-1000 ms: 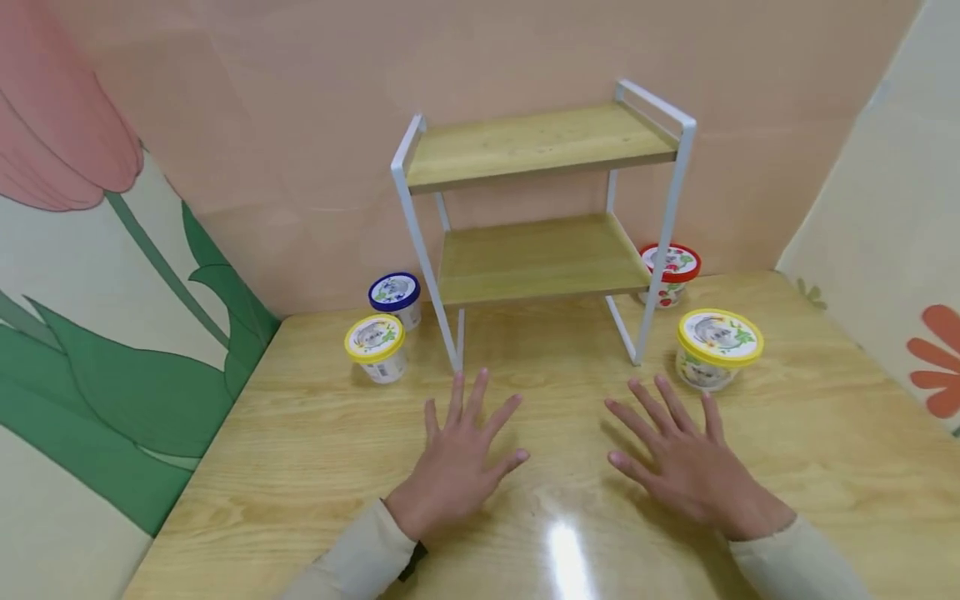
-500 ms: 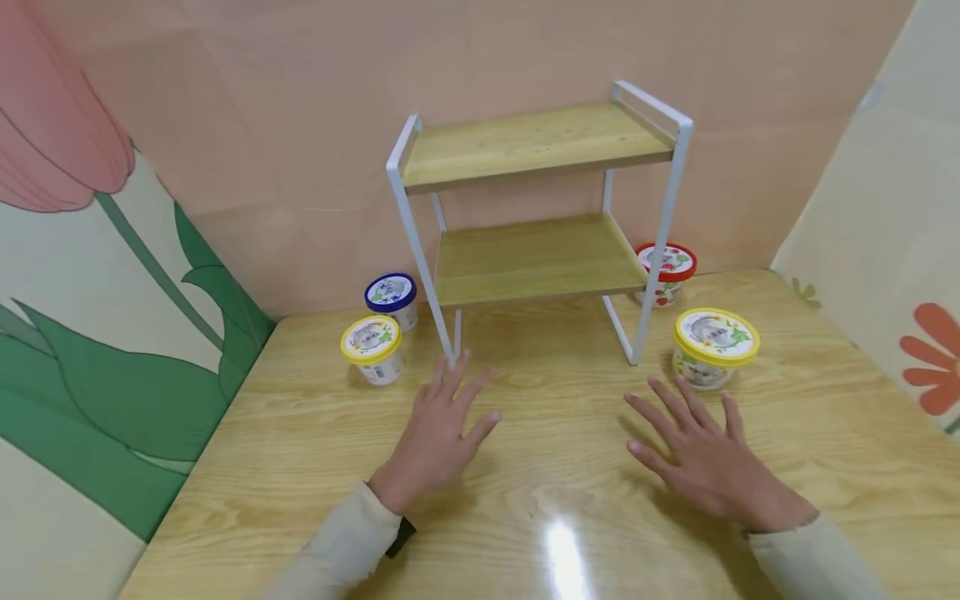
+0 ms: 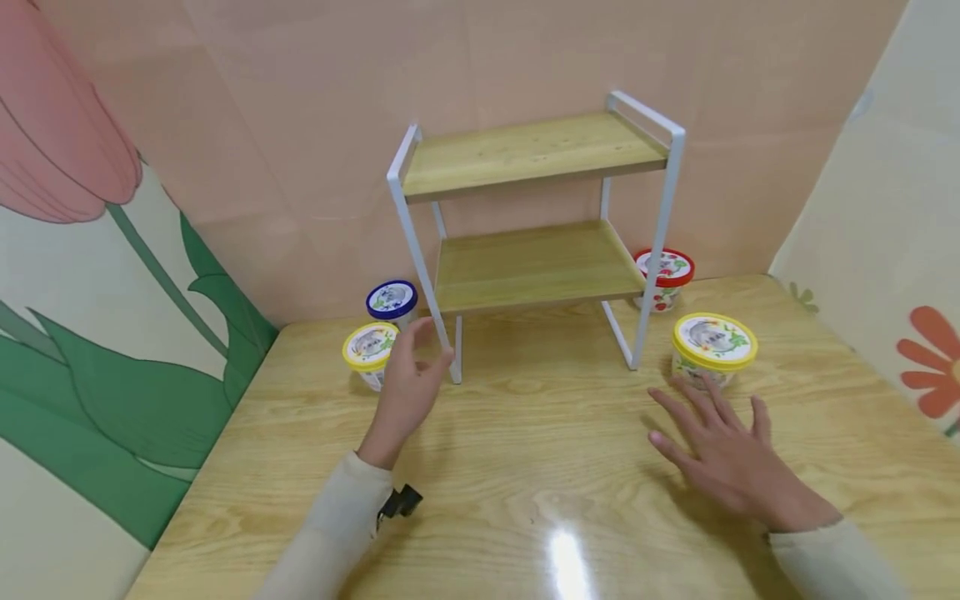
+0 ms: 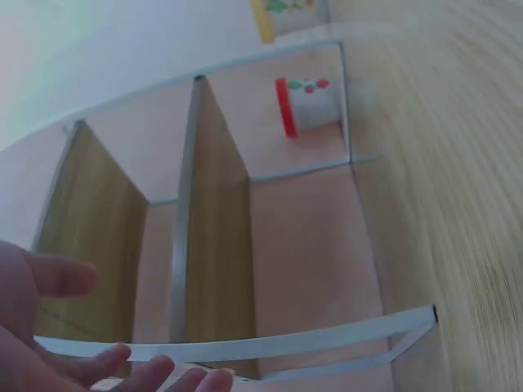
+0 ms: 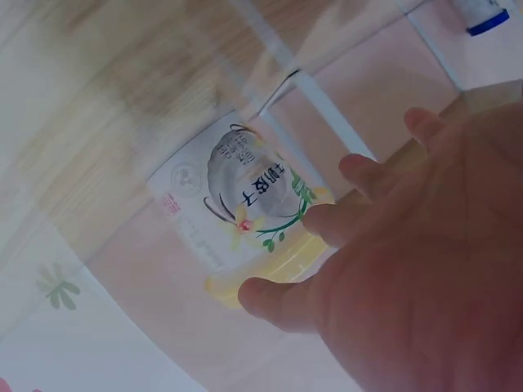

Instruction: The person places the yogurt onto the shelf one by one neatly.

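My left hand (image 3: 405,387) is raised by the shelf's front left leg, thumb and fingers apart and bent, holding nothing. It partly covers a small yellow-lidded tub (image 3: 369,346); contact cannot be told. Behind that tub stands a blue-lidded tub (image 3: 392,298). Fingers spread, my right hand (image 3: 731,462) hovers in front of a larger yellow-lidded tub (image 3: 712,342). In the right wrist view that tub's printed side (image 5: 253,192) lies just beyond the fingertips. A red-lidded tub (image 3: 666,271) stands farther back, partly hidden by the shelf's right leg.
A two-tier wooden shelf (image 3: 540,262) with white metal legs stands at the back of the wooden table (image 3: 525,467), near a pink backdrop (image 3: 300,125). Painted flower panels flank both sides. A black device (image 3: 401,502) sits at my left wrist.
My left hand has moved left and forward to the small yellow-lidded tub, its spread fingers now bent. My right hand has shifted right, nearer the front of the larger yellow-lidded tub.
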`<state>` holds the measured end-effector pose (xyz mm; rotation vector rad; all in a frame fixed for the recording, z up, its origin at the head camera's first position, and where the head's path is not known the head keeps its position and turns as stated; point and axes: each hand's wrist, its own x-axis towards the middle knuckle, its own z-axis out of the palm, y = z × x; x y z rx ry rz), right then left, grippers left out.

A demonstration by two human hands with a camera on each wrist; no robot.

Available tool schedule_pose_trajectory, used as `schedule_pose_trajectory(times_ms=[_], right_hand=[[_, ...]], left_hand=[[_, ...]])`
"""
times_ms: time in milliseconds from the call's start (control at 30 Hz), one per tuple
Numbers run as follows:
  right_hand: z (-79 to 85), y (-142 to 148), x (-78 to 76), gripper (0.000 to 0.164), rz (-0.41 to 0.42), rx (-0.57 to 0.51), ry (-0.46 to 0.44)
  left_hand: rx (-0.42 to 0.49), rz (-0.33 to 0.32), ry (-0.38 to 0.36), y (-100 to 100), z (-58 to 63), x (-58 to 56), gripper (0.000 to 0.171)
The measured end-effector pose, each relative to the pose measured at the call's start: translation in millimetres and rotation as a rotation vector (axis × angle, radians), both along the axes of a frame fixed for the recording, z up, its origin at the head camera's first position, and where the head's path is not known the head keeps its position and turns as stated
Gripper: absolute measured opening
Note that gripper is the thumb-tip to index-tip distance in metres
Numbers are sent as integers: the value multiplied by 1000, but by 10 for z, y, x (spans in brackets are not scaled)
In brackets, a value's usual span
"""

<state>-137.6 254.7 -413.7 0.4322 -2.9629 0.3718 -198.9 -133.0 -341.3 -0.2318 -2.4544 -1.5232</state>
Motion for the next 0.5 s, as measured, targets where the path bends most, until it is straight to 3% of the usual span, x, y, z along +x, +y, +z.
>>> schedule_pose_trajectory(times_ms=[100, 200, 333, 500], right_hand=[[3, 36, 7, 61, -13, -5, 4], [-4, 58, 13, 61, -28, -5, 12], [-12, 103, 14, 60, -74, 13, 14], [-28, 211, -7, 63, -147, 9, -10]], left_hand=[[148, 62, -28, 17, -20, -142, 53], [229, 103, -68, 18, -63, -255, 50], [264, 110, -109, 7, -134, -372, 46], [222, 92, -150, 20, -213, -472, 42]])
